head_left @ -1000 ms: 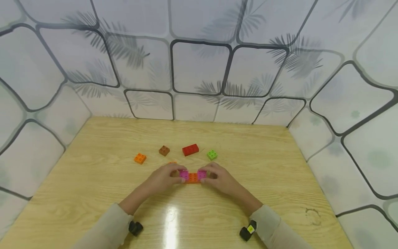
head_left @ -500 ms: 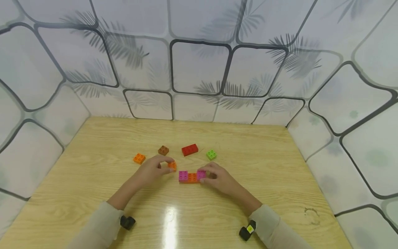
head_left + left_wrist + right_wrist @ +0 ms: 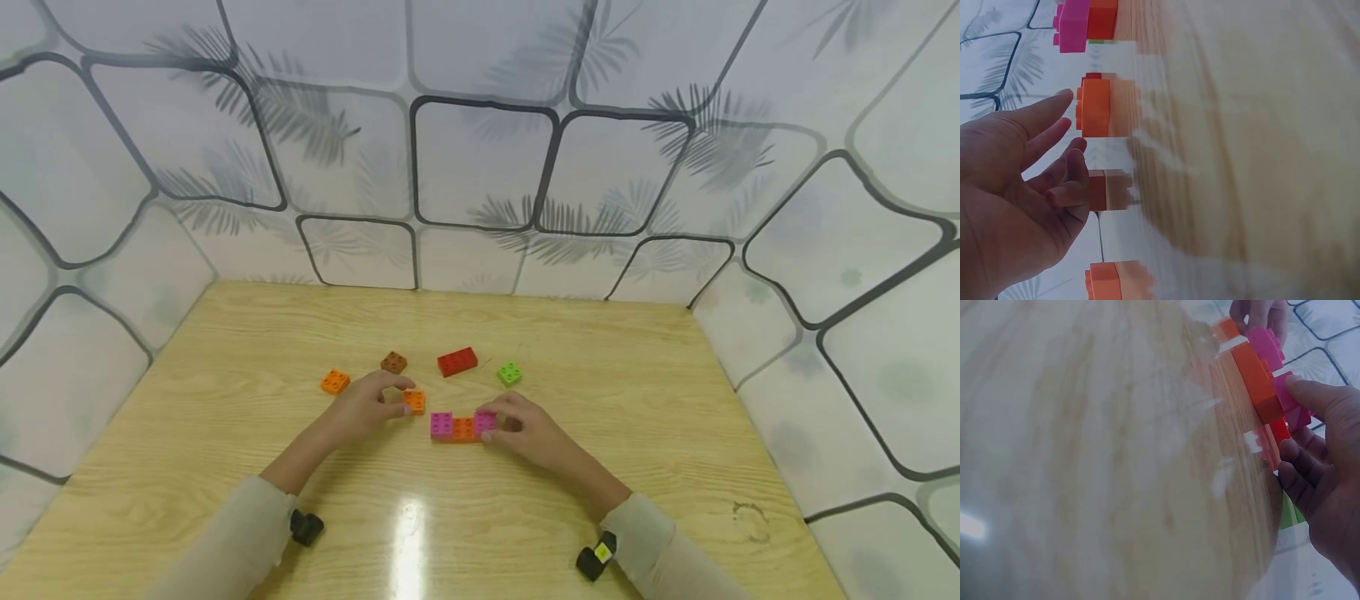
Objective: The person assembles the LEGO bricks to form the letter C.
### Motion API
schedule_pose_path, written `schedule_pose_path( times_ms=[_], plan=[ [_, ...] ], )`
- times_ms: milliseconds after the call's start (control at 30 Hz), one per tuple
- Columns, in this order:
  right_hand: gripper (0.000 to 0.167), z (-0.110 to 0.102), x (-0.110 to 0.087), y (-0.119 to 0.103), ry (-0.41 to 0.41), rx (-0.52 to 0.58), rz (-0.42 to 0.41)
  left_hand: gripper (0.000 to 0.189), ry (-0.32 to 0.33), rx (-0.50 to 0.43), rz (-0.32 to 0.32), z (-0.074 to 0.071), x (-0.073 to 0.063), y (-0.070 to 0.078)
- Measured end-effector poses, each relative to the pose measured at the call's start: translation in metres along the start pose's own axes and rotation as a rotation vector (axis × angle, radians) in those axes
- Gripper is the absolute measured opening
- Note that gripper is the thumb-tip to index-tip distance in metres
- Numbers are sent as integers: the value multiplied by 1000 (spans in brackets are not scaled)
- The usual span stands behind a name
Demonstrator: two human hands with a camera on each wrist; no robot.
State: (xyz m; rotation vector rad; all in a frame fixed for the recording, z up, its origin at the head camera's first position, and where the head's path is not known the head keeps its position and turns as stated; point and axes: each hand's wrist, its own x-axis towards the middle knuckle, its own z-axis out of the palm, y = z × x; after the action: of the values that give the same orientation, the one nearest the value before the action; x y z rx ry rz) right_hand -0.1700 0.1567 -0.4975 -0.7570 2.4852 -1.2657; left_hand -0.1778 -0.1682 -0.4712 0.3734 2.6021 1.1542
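Note:
A long orange toy brick (image 3: 463, 429) lies on the table with a pink brick (image 3: 441, 423) on its left end and a second pink brick (image 3: 1284, 392) on its right end. My right hand (image 3: 528, 432) pinches the right pink brick between thumb and fingers. To the left, my left hand (image 3: 362, 407) is beside a small orange brick (image 3: 415, 402), its thumb and fingers apart. In the left wrist view that orange brick (image 3: 1095, 107) stands on the table close to the fingertips, and the left hand (image 3: 1022, 194) does not grip it.
Behind the hands lie a brown brick (image 3: 393, 362), a red brick (image 3: 457, 362) and a green brick (image 3: 509, 373). Another orange brick (image 3: 335, 382) sits at the left. Patterned walls (image 3: 480, 167) enclose the wooden table (image 3: 600, 350) at the back and sides.
My left hand has let go of the left pink brick and moved left to the small orange brick, where its fingers have spread slightly. My right hand has stayed on the right pink brick.

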Motion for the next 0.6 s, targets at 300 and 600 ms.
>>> schedule_pose_path(
  times_ms=[300, 600],
  plan=[
    [35, -1, -1, 0, 1, 2, -2, 42, -22, -3, -19, 2, 5, 4],
    [36, -1, 0, -2, -6, -5, -7, 41, -30, -1, -31, 2, 8, 2]
  ],
)
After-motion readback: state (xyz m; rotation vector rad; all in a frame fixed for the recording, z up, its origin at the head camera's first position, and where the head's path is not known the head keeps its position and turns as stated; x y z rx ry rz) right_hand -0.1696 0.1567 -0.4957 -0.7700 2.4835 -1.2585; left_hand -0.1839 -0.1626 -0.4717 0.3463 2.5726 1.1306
